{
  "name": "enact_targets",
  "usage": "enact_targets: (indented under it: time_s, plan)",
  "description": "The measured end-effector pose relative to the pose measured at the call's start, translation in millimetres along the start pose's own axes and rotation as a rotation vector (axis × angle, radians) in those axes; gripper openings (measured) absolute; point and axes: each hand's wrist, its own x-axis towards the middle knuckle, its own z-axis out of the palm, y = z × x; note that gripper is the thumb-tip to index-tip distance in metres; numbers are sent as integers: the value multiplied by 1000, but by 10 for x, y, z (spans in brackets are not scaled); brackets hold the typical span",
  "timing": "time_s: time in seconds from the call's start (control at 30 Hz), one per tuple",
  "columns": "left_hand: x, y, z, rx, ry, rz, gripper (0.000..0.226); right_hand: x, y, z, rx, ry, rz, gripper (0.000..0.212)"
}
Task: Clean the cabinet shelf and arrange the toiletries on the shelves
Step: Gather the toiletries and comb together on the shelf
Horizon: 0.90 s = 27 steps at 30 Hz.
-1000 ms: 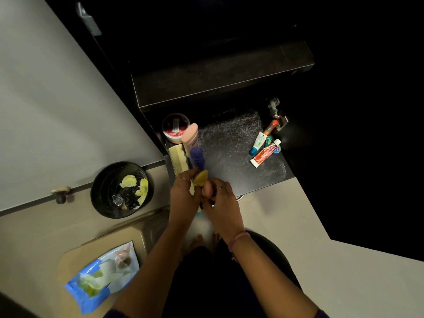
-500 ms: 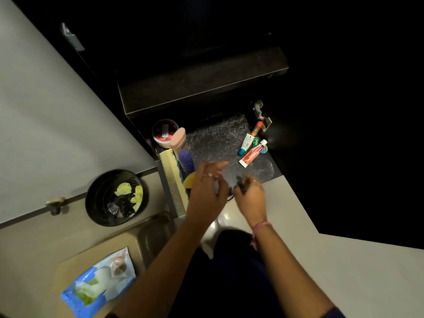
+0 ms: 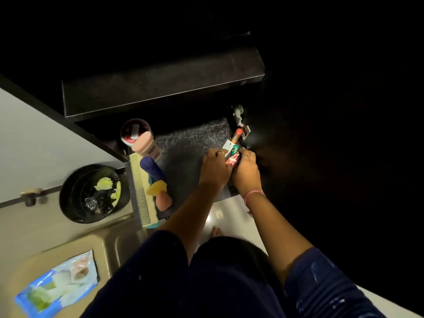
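My left hand (image 3: 214, 165) and right hand (image 3: 246, 167) both clasp the small tubes (image 3: 232, 154) on the shelf (image 3: 183, 152) (light, squashy, probably slick); I'd hold mid-body.

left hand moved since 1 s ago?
Yes. The left hand has gone from the dark blue bottle at the shelf's left edge across to the small tubes by the metal hinge.
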Motion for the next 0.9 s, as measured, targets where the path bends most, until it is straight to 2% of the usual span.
enact_targets:
  time_s: [0.17, 0.27, 0.53, 0.7, 0.9]
  plan:
    - [198, 52, 140, 169, -42, -57, 35, 139, 72, 87, -196, 8, -49, 49]
    - [256, 49, 172, 193, -56, -88, 34, 154, 104, 116, -289, -17, -41, 53]
    - [310, 87, 176, 135, -90, -229, 40, 156, 207, 154, -302, -56, -119, 54]
    - [316, 124, 208, 57, -76, -311, 44, 197, 202, 152, -269, -41, -95, 45]
    - [341, 144, 226, 21, -70, -359, 48, 187, 185, 163, -303, -42, -63, 49]
